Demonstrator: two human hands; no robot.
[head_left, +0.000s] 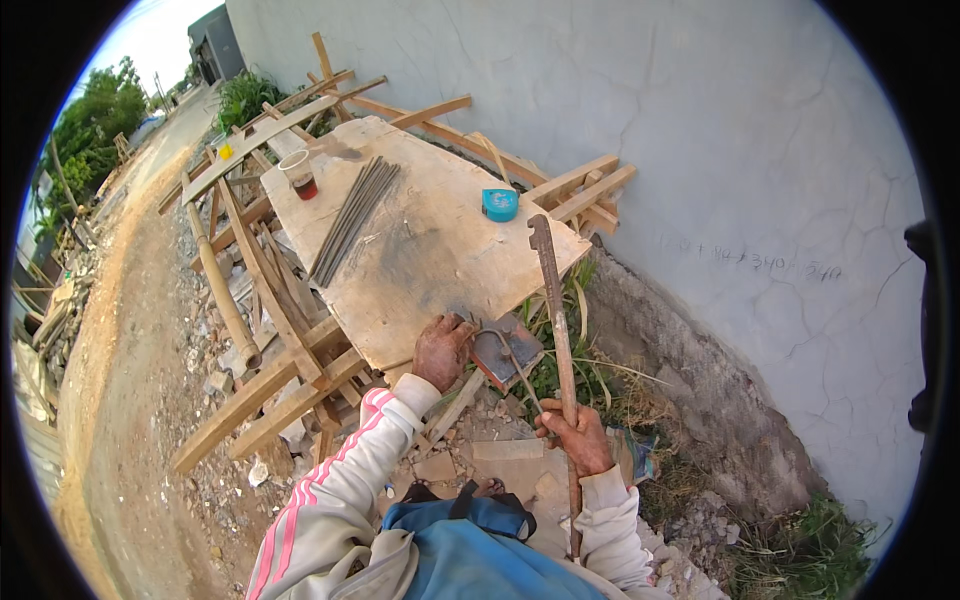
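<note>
My right hand [580,437] is wrapped round a long rusty bending bar [560,335], which slants up past the board's right corner and ends in a notched head. A thin bent steel rod [519,368] curves from my left hand to my right hand, its lower end by the right thumb. At the near edge of the wooden board [440,250], my left hand [443,352] is closed on the rod's upper end; its fingertips are partly hidden. A dark plate with a reddish edge [508,350] lies under the rod's curve. Several straight steel rods [355,220] lie bundled on the board.
A teal tape measure [500,205] and a clear cup of dark red liquid [298,175] stand on the board. Timber beams [290,400] jut out at the left. A cracked wall [720,180] rises at the right. Rubble and weeds cover the ground; a dirt road [130,400] runs left.
</note>
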